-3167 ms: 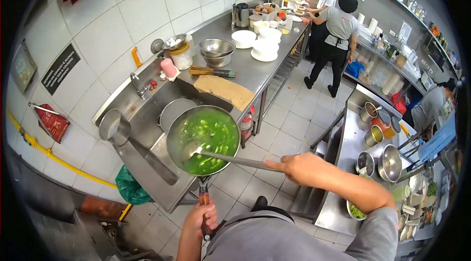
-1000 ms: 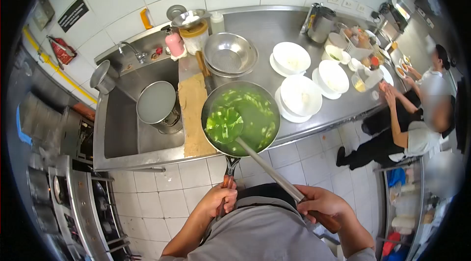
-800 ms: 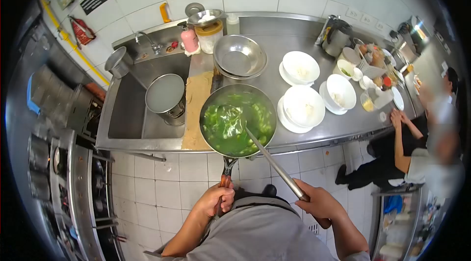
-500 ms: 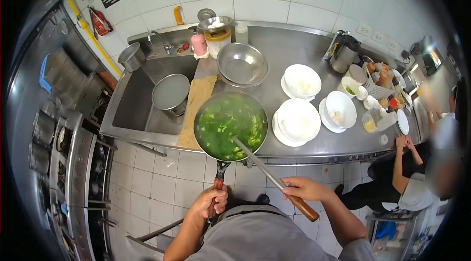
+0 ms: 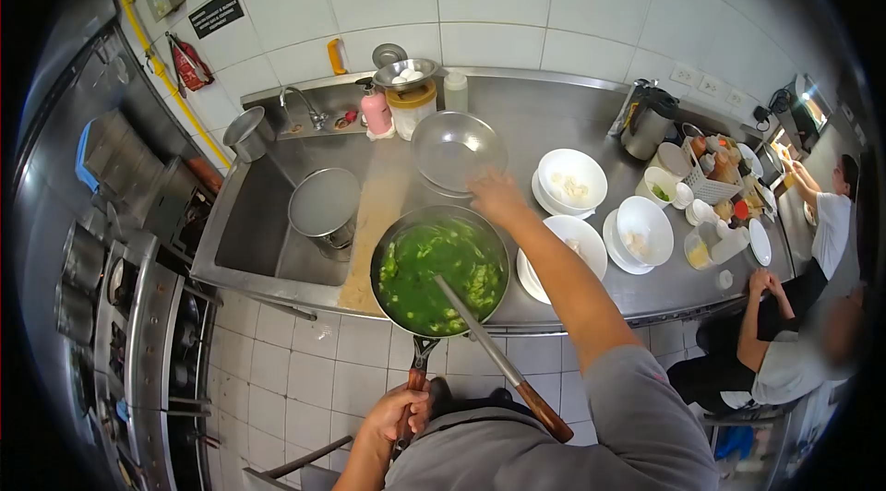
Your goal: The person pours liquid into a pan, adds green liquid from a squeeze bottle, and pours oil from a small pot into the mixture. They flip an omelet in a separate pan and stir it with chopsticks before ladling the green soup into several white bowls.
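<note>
My left hand (image 5: 399, 413) is wrapped round the handle of a pan (image 5: 418, 316) filled with green soup and leafy pieces. A ladle (image 5: 503, 362) with a wooden grip leans in the soup, its handle over the pan's near rim, with no hand on it. Just beyond the pan, my right hand (image 5: 498, 196) reaches to the right front edge of a steel bowl (image 5: 457, 149); its fingers are partly blurred, and their grip cannot be made out. Right of the pan stand white bowls (image 5: 570, 177) with pale pieces inside.
A sink (image 5: 277, 233) holding a steel pot (image 5: 323, 202) lies left. Behind stand a pink bottle (image 5: 376, 113) and a lidded tub (image 5: 411, 117). At right are a kettle (image 5: 649, 122), a condiment basket (image 5: 712, 185) and two people, one with hands (image 5: 764, 284) at the counter edge.
My right hand has let go of the ladle and moved forward to the steel bowl. The ladle now rests in the pan. My left hand still holds the pan handle.
</note>
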Motion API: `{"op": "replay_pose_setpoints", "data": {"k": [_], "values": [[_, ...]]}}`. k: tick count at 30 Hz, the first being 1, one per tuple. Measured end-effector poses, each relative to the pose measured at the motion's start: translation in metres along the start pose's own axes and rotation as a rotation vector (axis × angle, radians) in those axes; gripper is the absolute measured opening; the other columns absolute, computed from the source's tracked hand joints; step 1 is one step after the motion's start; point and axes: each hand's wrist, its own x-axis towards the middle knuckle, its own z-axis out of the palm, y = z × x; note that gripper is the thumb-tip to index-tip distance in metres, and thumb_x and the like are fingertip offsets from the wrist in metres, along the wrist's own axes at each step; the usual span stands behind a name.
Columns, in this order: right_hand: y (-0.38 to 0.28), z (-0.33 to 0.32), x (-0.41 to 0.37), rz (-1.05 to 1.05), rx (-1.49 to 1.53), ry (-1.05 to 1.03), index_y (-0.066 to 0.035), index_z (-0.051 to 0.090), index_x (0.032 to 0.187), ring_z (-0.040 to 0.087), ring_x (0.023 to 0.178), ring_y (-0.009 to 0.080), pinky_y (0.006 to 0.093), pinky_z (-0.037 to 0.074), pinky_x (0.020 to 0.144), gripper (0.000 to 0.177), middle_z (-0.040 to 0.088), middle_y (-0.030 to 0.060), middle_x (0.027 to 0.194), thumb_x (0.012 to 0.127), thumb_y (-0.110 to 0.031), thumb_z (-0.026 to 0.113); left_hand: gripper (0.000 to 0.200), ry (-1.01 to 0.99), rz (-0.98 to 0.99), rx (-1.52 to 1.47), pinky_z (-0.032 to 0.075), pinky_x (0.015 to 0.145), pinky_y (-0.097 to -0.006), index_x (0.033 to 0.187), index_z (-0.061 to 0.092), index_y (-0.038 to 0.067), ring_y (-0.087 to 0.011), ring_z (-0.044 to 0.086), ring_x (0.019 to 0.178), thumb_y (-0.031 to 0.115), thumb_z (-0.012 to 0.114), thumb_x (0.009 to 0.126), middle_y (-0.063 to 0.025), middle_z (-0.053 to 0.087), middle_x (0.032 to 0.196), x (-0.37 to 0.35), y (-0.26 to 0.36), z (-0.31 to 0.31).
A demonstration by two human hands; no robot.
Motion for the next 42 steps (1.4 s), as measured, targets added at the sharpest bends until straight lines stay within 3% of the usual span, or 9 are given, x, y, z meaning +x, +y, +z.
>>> {"op": "replay_pose_setpoints", "data": {"k": [8,15,18,24,25,31,33,38,42], "values": [[0.023,-0.012,-0.003,0.188,-0.045,-0.110,-0.018,0.066,0.113,0.049,0.119,0.0275,0.0540,0.038,0.094,0.036,0.061,0.0041,0.117,0.085,-0.041,0.063,0.017,-0.014,-0.034,-0.045,0.038,0.038,-0.0287,0.088,0.044,0.011,-0.0126,0.041,0.040,0.008,0.059,0.084,0.0009,0.041,0.060,-0.006,0.008,-0.001],[0.059,-0.011,0.050,0.500,-0.213,0.211,-0.012,0.043,0.142,0.034,0.136,0.0393,0.0550,0.036,0.105,0.067,0.035,0.0217,0.147,0.084,-0.036,0.067,0.017,0.058,-0.066,-0.028,0.036,0.036,-0.0278,0.085,0.043,0.012,-0.0126,0.042,0.039,0.009,0.060,0.083,0.0003,0.041,0.059,-0.006,0.008,0.005],[0.033,-0.050,0.030,0.333,0.034,0.297,-0.010,0.044,0.141,0.042,0.131,0.0346,0.0470,0.039,0.104,0.067,0.042,0.0153,0.143,0.084,-0.035,0.068,0.018,0.026,-0.061,-0.038,0.036,0.035,-0.0271,0.085,0.043,0.012,-0.0116,0.041,0.039,0.009,0.060,0.082,0.0004,0.041,0.059,-0.006,0.009,0.005],[-0.032,-0.088,-0.193,0.249,0.956,-0.875,-0.005,0.058,0.124,0.064,0.088,0.0159,0.0340,0.052,0.081,0.054,0.066,0.0084,0.107,0.097,-0.051,0.050,0.017,0.021,-0.039,-0.005,0.035,0.037,-0.0269,0.091,0.044,0.011,-0.0119,0.040,0.040,0.010,0.060,0.084,0.0006,0.041,0.059,-0.007,0.011,0.003],[-0.053,-0.089,-0.223,0.525,1.120,-0.974,-0.005,0.054,0.128,0.065,0.089,0.0186,0.0340,0.053,0.079,0.051,0.065,0.0100,0.109,0.097,-0.047,0.051,0.016,-0.014,-0.021,0.022,0.036,0.040,-0.0277,0.092,0.045,0.010,-0.0134,0.041,0.041,0.011,0.060,0.085,-0.0002,0.042,0.059,-0.006,0.011,0.003],[-0.130,-0.116,-0.277,0.967,2.021,-0.821,-0.004,0.039,0.137,0.053,0.056,0.0120,0.0286,0.049,0.054,0.046,0.054,0.0049,0.078,0.098,-0.026,0.050,0.016,0.006,-0.007,0.100,0.038,0.041,-0.0282,0.086,0.043,0.011,-0.0118,0.041,0.043,0.012,0.059,0.086,0.0007,0.042,0.059,-0.001,0.006,0.017],[-0.133,-0.129,-0.273,0.840,1.432,-0.787,-0.008,0.042,0.136,0.047,0.053,0.0071,0.0212,0.043,0.048,0.044,0.046,0.0005,0.070,0.096,-0.021,0.054,0.016,0.031,-0.021,0.079,0.038,0.042,-0.0284,0.087,0.044,0.012,-0.0114,0.041,0.044,0.013,0.060,0.086,0.0018,0.041,0.059,-0.001,0.005,0.020],[-0.100,-0.145,-0.287,0.299,0.242,-0.480,-0.009,0.037,0.141,0.065,0.078,0.0355,0.0432,0.053,0.068,0.056,0.062,0.0166,0.079,0.091,-0.021,0.057,0.015,0.000,-0.020,0.015,0.038,0.042,-0.0292,0.090,0.046,0.013,-0.0109,0.041,0.045,0.012,0.060,0.087,0.0026,0.041,0.061,0.004,-0.002,0.016],[-0.085,-0.168,-0.256,0.263,-0.028,-0.456,-0.012,0.036,0.143,0.065,0.077,0.0347,0.0436,0.053,0.070,0.059,0.064,0.0149,0.084,0.090,-0.023,0.059,0.014,-0.006,-0.004,-0.013,0.038,0.043,-0.0292,0.092,0.047,0.013,-0.0110,0.042,0.045,0.012,0.060,0.088,0.0026,0.041,0.062,0.007,-0.006,0.013]]}}
